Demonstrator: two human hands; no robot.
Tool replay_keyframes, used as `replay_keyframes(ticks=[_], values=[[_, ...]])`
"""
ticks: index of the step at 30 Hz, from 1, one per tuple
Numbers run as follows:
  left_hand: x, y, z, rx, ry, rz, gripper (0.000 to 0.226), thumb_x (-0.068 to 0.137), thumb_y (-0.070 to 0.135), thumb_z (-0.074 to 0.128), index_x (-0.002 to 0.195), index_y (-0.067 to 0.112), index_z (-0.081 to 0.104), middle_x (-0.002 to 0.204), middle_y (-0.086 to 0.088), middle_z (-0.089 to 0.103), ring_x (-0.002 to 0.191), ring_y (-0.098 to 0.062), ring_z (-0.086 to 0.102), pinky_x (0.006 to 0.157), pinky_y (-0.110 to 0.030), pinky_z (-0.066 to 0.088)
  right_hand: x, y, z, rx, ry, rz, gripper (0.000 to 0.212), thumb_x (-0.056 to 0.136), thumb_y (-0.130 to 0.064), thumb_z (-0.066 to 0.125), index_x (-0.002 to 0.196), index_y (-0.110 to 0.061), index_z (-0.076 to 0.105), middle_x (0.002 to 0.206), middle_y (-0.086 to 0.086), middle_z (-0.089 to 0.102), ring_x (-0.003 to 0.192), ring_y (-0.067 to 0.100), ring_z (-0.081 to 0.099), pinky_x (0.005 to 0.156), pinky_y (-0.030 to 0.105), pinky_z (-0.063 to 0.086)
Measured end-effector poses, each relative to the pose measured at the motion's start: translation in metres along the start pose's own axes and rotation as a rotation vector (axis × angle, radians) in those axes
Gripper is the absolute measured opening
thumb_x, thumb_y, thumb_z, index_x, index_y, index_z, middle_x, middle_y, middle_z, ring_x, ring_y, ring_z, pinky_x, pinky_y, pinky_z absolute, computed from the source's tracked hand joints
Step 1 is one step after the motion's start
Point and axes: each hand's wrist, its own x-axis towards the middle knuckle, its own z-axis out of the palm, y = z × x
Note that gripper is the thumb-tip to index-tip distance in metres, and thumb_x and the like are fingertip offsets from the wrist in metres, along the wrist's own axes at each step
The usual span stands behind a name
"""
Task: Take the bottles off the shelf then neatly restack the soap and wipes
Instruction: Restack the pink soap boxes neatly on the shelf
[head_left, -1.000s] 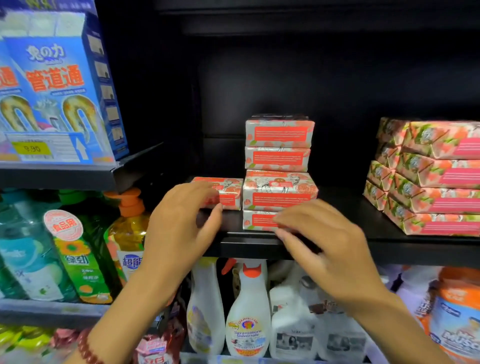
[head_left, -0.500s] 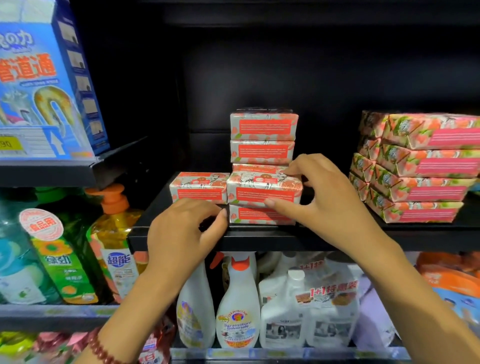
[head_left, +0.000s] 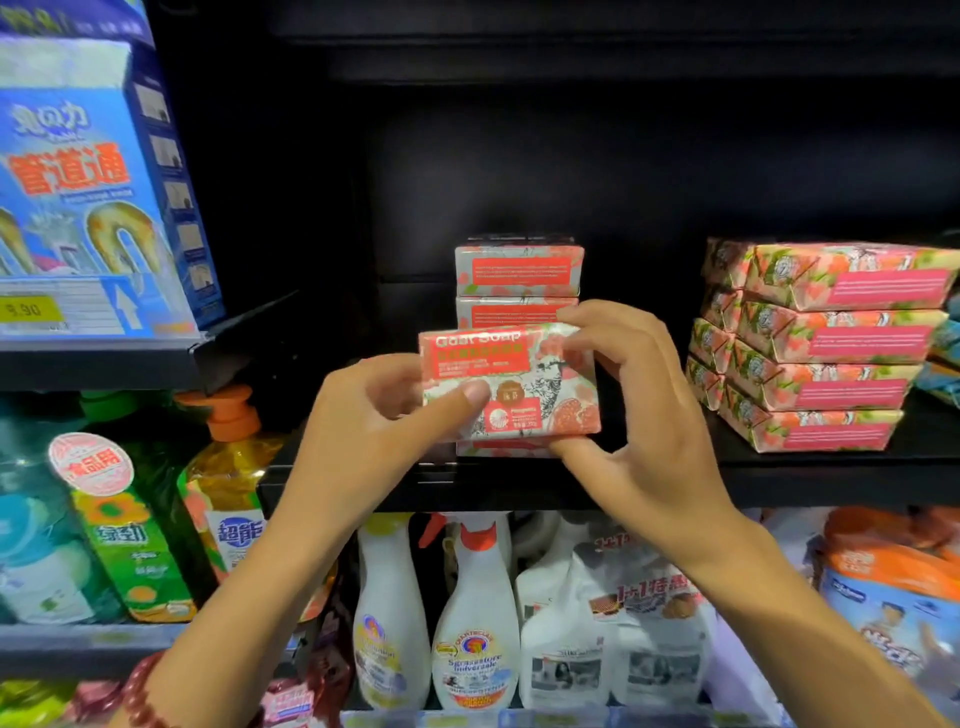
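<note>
Restacking soap: left hand (head_left: 374, 421) and right hand (head_left: 644, 415) both have a grip clamped on 1 bar (head_left: 519, 379), tilted face-out, just before the stack (head_left: 519, 270) behind the grip. Next: level it and seat it squarely, perhaps on the low bars the grip hides.

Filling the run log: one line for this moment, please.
left hand + right hand: gripping soap box | held before soap stack

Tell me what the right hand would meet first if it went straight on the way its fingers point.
Probably the soap stack right behind. The right hand grips the Goat Soap bar and points up-left into the shelf; the gap to the stack is unclear.
</note>
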Motion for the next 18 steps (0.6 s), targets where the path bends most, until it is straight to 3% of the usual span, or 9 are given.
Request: replay_keyframes(ticks=[3, 5, 8, 10, 12, 15, 18], values=[[-0.002, 0.006, 0.002, -0.054, 0.035, 0.075, 0.032, 0.068, 0.032, 0.074, 0.097, 0.019, 0.07, 0.092, 0.011, 0.074, 0.084, -0.005, 0.07, 0.064, -0.013, 0.052, 0.004, -0.003, -0.003, 0.091, -0.064, 0.026, 0.079, 0.069, 0.004, 0.076, 0.13, -0.019, 0.032, 0.135, 0.011, 0.035, 0.128, 0.015, 0.037, 0.101, 0.016, 0.036], [-0.004, 0.003, 0.001, -0.031, 0.045, 0.151, 0.032, 0.074, 0.031, 0.079, 0.103, 0.023, 0.068, 0.1, 0.013, 0.073, 0.093, -0.004, 0.069, 0.074, -0.016, 0.053, 0.005, -0.004, -0.01, 0.228, -0.129, 0.139, 0.09, 0.068, -0.01, 0.082, 0.136, -0.022, 0.025, 0.137, 0.006, 0.034, 0.129, 0.004, 0.037, 0.097, 0.01, 0.038], [-0.007, -0.003, 0.001, -0.08, 0.053, 0.196, 0.043, 0.071, 0.028, 0.076, 0.112, 0.02, 0.066, 0.11, 0.005, 0.07, 0.105, -0.015, 0.066, 0.085, -0.037, 0.055, 0.008, -0.001, -0.019, 0.13, -0.172, 0.172, 0.075, 0.074, -0.034, 0.074, 0.137, -0.019, 0.037, 0.129, -0.005, 0.049, 0.12, -0.001, 0.045, 0.096, 0.011, 0.039], [-0.007, -0.003, 0.001, -0.1, 0.023, 0.209, 0.042, 0.071, 0.027, 0.075, 0.112, 0.022, 0.064, 0.111, 0.002, 0.068, 0.107, -0.02, 0.064, 0.082, -0.048, 0.056, 0.009, 0.001, -0.019, -0.021, -0.147, 0.087, 0.054, 0.078, -0.032, 0.065, 0.125, -0.01, 0.053, 0.118, -0.001, 0.056, 0.111, 0.002, 0.05, 0.094, 0.01, 0.04], [-0.005, 0.0, 0.0, -0.076, -0.02, 0.218, 0.049, 0.069, 0.03, 0.077, 0.115, 0.022, 0.061, 0.113, 0.004, 0.065, 0.11, -0.019, 0.062, 0.083, -0.044, 0.056, 0.009, -0.001, -0.018, -0.085, -0.086, 0.016, 0.038, 0.08, -0.025, 0.06, 0.112, -0.005, 0.059, 0.11, 0.001, 0.059, 0.105, 0.008, 0.052, 0.09, 0.013, 0.042], [-0.005, 0.006, -0.002, -0.067, -0.06, 0.169, 0.073, 0.054, 0.045, 0.082, 0.121, 0.028, 0.055, 0.118, 0.014, 0.064, 0.11, -0.007, 0.061, 0.084, -0.026, 0.054, 0.005, 0.0, -0.014, -0.138, 0.035, -0.081, 0.028, 0.076, -0.007, 0.057, 0.103, 0.001, 0.061, 0.105, 0.006, 0.059, 0.103, 0.014, 0.052, 0.092, 0.018, 0.041], [-0.004, 0.009, -0.001, -0.098, -0.077, 0.136, 0.066, 0.052, 0.043, 0.08, 0.113, 0.03, 0.058, 0.11, 0.019, 0.067, 0.1, -0.002, 0.066, 0.077, -0.016, 0.052, 0.003, 0.004, -0.009, -0.152, 0.067, -0.153, 0.035, 0.07, 0.006, 0.059, 0.103, -0.004, 0.055, 0.106, 0.012, 0.059, 0.107, 0.02, 0.051, 0.097, 0.022, 0.039]])
